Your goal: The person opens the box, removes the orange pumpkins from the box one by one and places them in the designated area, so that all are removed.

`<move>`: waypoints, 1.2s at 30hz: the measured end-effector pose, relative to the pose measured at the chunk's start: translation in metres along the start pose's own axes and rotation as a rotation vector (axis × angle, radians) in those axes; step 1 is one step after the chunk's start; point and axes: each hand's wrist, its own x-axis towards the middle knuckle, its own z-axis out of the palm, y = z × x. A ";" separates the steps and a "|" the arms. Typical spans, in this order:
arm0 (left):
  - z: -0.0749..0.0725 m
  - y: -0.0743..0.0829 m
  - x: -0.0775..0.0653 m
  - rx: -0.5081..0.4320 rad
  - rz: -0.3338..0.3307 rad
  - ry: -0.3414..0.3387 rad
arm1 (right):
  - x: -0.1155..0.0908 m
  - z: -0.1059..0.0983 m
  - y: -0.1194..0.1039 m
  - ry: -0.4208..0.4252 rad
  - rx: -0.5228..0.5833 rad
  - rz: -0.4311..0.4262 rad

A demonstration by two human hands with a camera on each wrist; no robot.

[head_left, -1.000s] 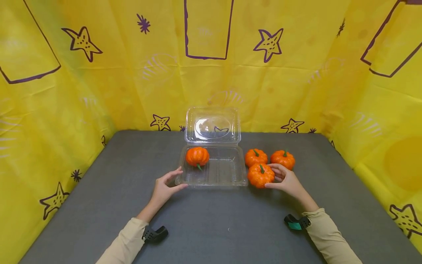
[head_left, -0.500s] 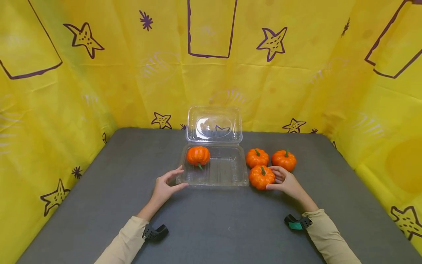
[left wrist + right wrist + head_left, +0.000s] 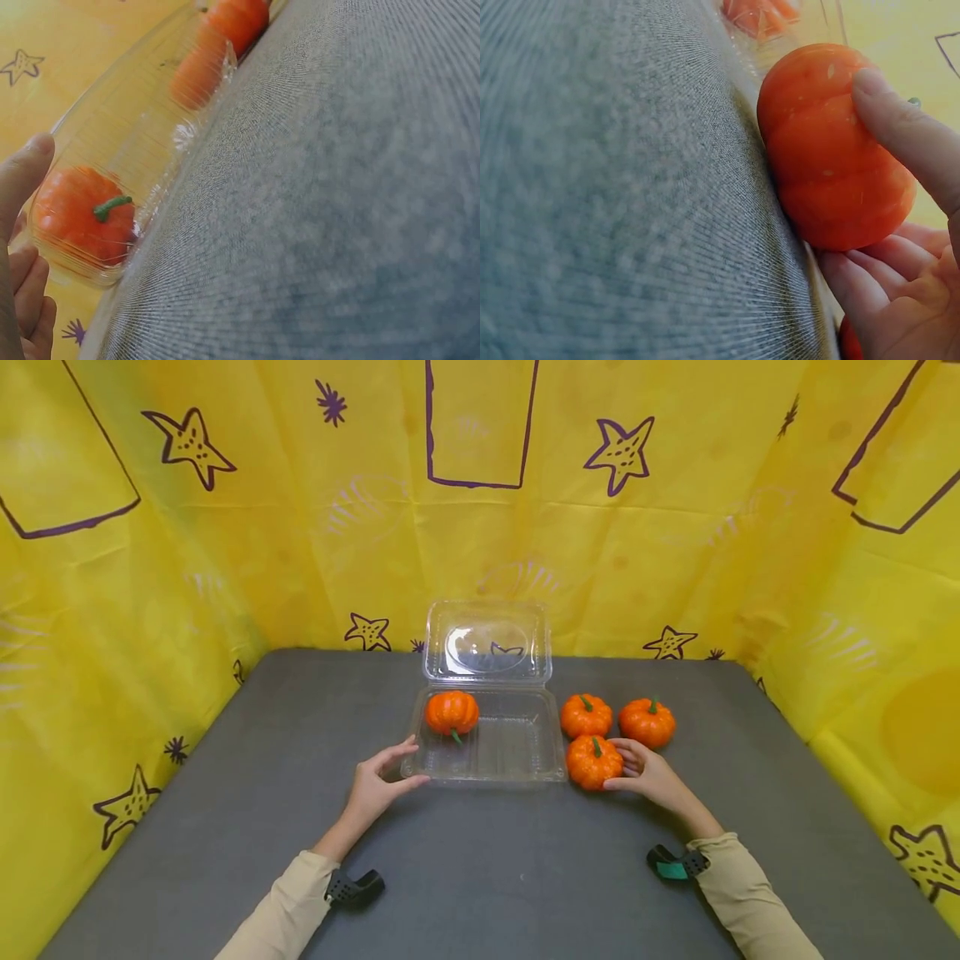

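Observation:
A clear plastic clamshell container (image 3: 517,752) stands on the table with its lid (image 3: 487,643) raised at the back. Inside its left part lies a small orange pumpkin (image 3: 452,713), its green stem toward the front. My left hand (image 3: 375,783) holds the container's front left corner, thumb at the front rim and fingers along the side. My right hand (image 3: 651,774) grips another small pumpkin (image 3: 595,763) just right of the container; in the right wrist view, the thumb lies on this pumpkin (image 3: 832,150) and the fingers pass beneath it.
Two more pumpkins, one nearer the container (image 3: 586,717) and one farther right (image 3: 647,723), sit behind the gripped one. The dark grey table (image 3: 480,877) ends at a yellow curtain (image 3: 480,543) at the back and sides.
The head view has shifted slightly. Both hands, the container and the pumpkins keep almost the same places, with the right hand on the front pumpkin throughout.

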 end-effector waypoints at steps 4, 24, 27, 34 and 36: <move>-0.001 0.001 0.001 0.001 -0.012 -0.002 | 0.001 0.001 0.001 0.012 -0.056 0.001; -0.001 0.001 0.000 -0.012 0.003 0.001 | 0.000 0.004 -0.007 0.011 -0.170 -0.044; 0.000 0.000 -0.001 -0.011 0.003 0.009 | 0.000 0.002 -0.010 0.013 -0.174 -0.045; 0.001 -0.001 -0.002 -0.003 0.016 -0.007 | 0.003 -0.005 -0.029 0.087 -0.228 -0.144; 0.000 -0.002 -0.001 0.000 0.014 -0.013 | 0.007 -0.004 -0.037 0.103 -0.227 -0.177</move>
